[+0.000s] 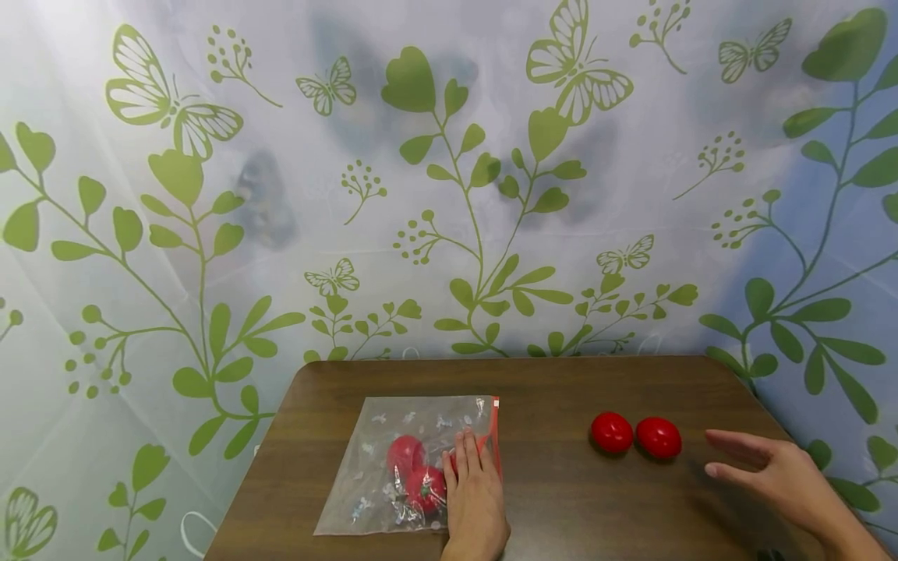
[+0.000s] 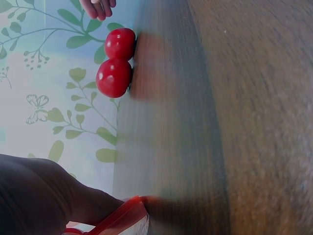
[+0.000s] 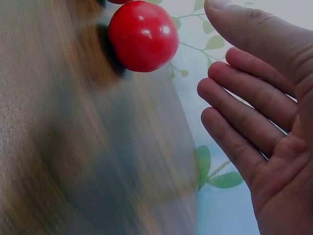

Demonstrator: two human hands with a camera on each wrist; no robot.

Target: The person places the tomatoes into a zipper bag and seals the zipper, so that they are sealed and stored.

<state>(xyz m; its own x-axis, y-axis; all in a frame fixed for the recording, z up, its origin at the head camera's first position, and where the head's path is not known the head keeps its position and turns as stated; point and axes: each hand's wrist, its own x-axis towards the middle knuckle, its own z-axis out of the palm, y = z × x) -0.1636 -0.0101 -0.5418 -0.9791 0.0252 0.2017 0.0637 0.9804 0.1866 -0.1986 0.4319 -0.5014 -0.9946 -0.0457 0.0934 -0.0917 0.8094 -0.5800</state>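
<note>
We can read no text, label, brand, number or sign in any view. On the table (image 1: pixel 554 499), the clear bag (image 1: pixel 365 487) bears small printed marks (image 1: pixel 444 421) too faint for us to make out; the curtain (image 1: pixel 449 210) behind the table shows us only printed butterflies (image 1: pixel 136 97) and leaves (image 1: pixel 410 82).

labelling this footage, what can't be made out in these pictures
Head: what the left hand covers on the zip bag.
Head: a dark item, cut off by the bottom edge.
Left wrist: most of the zip bag, cut by bottom edge.
Right wrist: farther tomato, cut by the top edge.
</note>
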